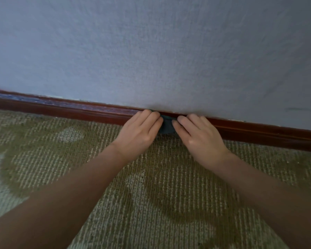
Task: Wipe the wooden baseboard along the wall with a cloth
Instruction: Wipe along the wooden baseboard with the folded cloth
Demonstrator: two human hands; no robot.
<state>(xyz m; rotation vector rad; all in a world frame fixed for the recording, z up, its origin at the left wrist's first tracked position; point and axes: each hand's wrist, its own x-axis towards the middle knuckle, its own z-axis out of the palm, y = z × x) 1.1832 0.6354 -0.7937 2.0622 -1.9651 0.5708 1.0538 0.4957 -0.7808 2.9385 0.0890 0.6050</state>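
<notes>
left hand (142,131) | right hand (200,139) | fingers straight, pressing cloth (167,125) on baseboard (61,109) | cloth mostly hidden

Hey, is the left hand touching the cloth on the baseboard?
Touching. The head view shows the left hand overlapping the dark cloth with no gap, against the baseboard.

**Glossy wood, matt wall, rough carpet**

The baseboard (61,108) I'm pressing against is dark reddish wood under a glossy varnish. Toward nine o'clock it throws back a bluish sheen. The cloth (166,125) between my left hand (140,133) and right hand (199,139) is dark teal fabric, matt, perhaps microfibre, though little of it shows. At twelve o'clock the wall (151,51) is pale grey-blue and matt, with a fine grainy texture. At six o'clock the carpet (151,194) is a coarse ribbed weave in olive and beige, rough and dull.
</notes>
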